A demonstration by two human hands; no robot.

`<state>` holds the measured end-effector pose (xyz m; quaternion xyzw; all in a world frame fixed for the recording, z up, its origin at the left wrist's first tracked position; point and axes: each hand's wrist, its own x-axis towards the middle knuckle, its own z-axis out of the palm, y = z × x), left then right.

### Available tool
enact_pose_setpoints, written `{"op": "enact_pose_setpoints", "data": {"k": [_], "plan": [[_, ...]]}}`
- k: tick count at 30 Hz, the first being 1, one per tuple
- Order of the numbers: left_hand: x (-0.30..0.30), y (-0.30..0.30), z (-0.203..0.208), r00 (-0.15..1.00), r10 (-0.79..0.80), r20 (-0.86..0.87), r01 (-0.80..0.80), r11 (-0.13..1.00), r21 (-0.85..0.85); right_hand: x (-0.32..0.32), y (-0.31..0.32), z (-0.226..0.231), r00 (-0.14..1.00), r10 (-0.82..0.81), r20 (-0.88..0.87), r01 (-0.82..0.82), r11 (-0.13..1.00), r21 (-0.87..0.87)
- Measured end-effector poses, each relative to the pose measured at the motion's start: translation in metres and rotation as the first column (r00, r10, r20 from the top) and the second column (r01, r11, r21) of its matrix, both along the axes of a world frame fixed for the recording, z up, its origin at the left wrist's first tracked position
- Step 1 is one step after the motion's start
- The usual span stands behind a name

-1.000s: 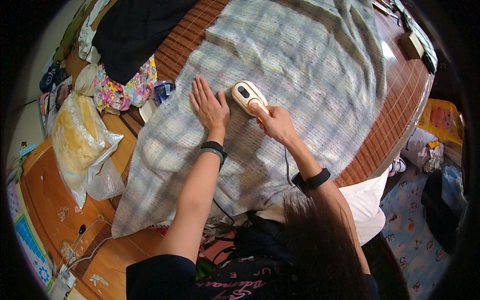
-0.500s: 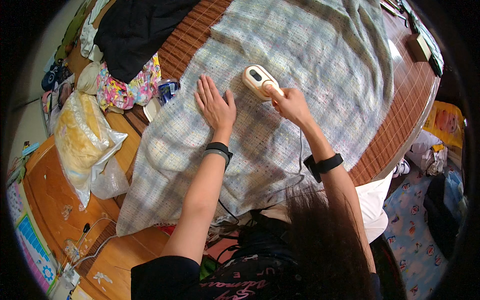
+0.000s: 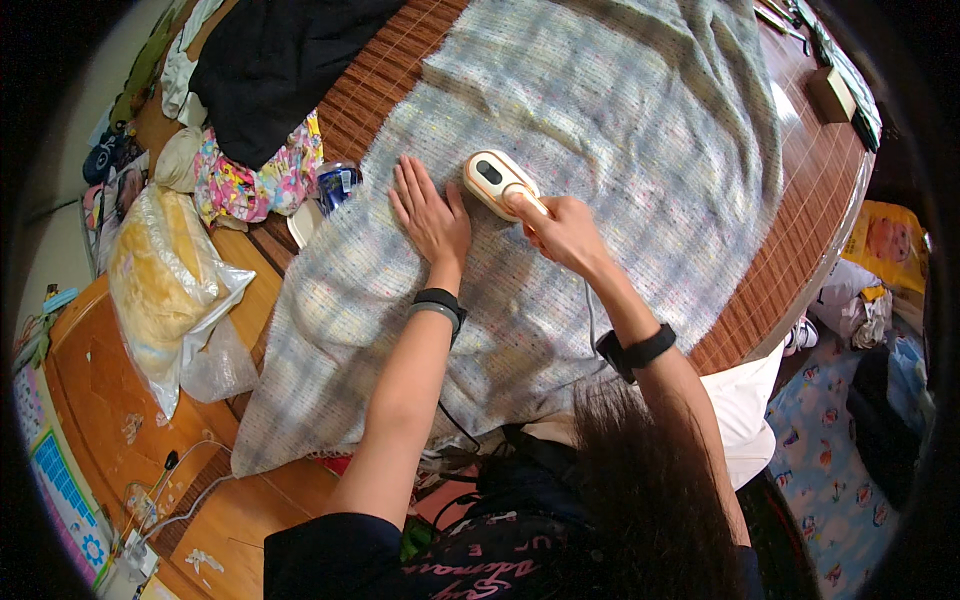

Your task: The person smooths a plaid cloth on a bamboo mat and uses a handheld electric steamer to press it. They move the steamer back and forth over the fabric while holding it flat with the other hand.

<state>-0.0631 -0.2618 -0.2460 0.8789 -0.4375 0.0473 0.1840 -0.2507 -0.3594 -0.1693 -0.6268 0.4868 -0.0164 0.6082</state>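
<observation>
A pale plaid woven cloth [image 3: 640, 150], grey, blue and cream, lies spread over the table with some wrinkles. My left hand [image 3: 436, 215] rests flat on it, fingers stretched and thumb apart. Just right of that thumb, my right hand [image 3: 562, 232] grips the handle of a small white and orange handheld iron [image 3: 488, 172]. The iron sits on the cloth, its dark oval window facing up and its soleplate hidden. From the handle a grey cord [image 3: 590, 310] runs back toward me, passing under my right wrist.
Black clothing [image 3: 280, 70] and a colourful printed cloth [image 3: 255, 175] are piled at the far left. Nearer stand a blue container [image 3: 338, 185] and a clear bag of yellow fabric [image 3: 160, 265]. A small box [image 3: 832, 95] sits by the table's right edge. Cables [image 3: 185, 512] lie lower left.
The iron in my right hand has moved left and slightly nearer to me, closer to my left hand. My left hand has stayed almost in place.
</observation>
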Motion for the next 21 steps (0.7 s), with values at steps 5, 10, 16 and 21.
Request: {"op": "enact_pose_setpoints", "data": {"k": [5, 10, 16, 21], "plan": [[0.001, -0.001, 0.000, 1.000, 0.004, -0.002, -0.004, 0.999, 0.037, 0.033, -0.021, -0.015, 0.994, 0.099, -0.052, -0.106, 0.981, -0.165], [-0.002, -0.002, 0.004, 0.999, -0.001, 0.034, -0.002, 0.996, 0.092, 0.051, -0.051, -0.017, 0.994, 0.106, -0.038, -0.111, 0.974, -0.195], [-0.003, -0.003, 0.009, 1.000, -0.003, 0.021, 0.000, 0.994, 0.110, 0.048, -0.077, -0.018, 0.998, 0.021, -0.067, -0.033, 0.983, -0.179], [-0.003, -0.002, 0.011, 1.000, 0.015, 0.018, -0.017, 0.992, 0.123, 0.028, -0.080, 0.001, 0.991, -0.024, -0.134, 0.006, 0.991, -0.135]]}}
